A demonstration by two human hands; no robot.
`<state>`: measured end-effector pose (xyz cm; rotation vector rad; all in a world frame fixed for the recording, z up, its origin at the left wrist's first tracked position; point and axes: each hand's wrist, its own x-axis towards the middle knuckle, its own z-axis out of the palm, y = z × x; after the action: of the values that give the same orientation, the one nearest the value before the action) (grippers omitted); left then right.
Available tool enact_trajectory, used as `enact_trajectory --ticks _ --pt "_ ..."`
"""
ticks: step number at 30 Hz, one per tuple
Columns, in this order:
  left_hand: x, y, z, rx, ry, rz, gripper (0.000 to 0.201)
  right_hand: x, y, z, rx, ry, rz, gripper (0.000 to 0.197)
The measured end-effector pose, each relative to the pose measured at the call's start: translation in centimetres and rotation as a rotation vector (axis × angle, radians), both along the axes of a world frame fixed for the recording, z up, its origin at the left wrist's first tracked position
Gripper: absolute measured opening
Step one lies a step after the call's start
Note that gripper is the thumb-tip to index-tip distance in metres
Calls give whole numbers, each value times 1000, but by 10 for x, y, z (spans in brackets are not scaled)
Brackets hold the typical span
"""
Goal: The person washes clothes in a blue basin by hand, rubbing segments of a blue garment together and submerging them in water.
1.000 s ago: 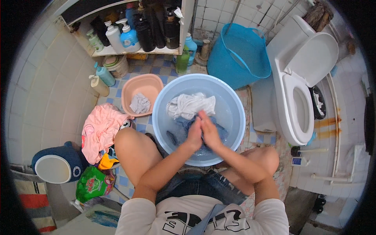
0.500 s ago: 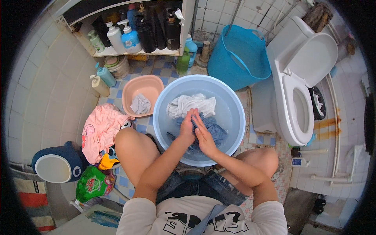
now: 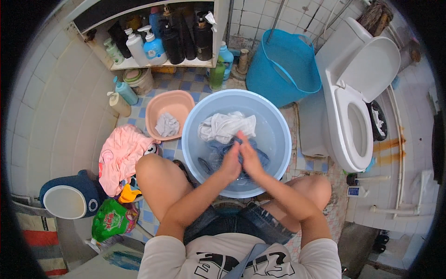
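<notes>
Now, left hand: left hand [image 3: 231, 162] sits over the blue cloth, palm turned inward, edges motion-blurred.
Right hand: right hand [image 3: 251, 160] faces it palm to palm, fingers angled forward toward the white cloth [image 3: 227, 127].
Grip: both hands pressed close; can't tell from where I stand whether a fold of fabric is pinched between the palms.
Blue cloth: blue cloth [image 3: 216, 156] lies wet in the water, under and around the hands, inside the light-blue basin [image 3: 284, 139].
Just changed: hands sit slightly right of where they were half a second ago; left hand drawn back a bit.
Reads as: a rubbing stroke, probably, worked on the blue piece only.
White cloth: bunched just beyond the fingertips, same spot as half a second ago; likely not being worked.
Pink basin: pink basin [image 3: 169, 96], beside the big one, holds a small pale cloth [image 3: 167, 124].
Floor pile: pink garment [image 3: 121, 153] by the left knee, out of the water, untouched.
</notes>
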<state>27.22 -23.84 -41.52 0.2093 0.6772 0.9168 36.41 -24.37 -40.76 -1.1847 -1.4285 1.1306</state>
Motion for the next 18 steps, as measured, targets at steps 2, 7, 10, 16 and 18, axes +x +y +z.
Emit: enact_trajectory --ticks 2,7,10,16,18 --pt "12 -18 17 -28 -2 -102 44 28 22 -10 -163 120 -120 43" --pt "3 6 -8 -48 76 -33 45 8 -1 -7 -11 -135 18 38" --pt "-12 26 3 -49 29 75 48 -19 -14 19 47 -38 73 39" --pt "8 -8 14 24 -111 -90 43 25 25 -5 -112 29 -70 44" --pt "5 -1 8 58 -120 -55 43 22 18 -7 -96 -24 -26 43"
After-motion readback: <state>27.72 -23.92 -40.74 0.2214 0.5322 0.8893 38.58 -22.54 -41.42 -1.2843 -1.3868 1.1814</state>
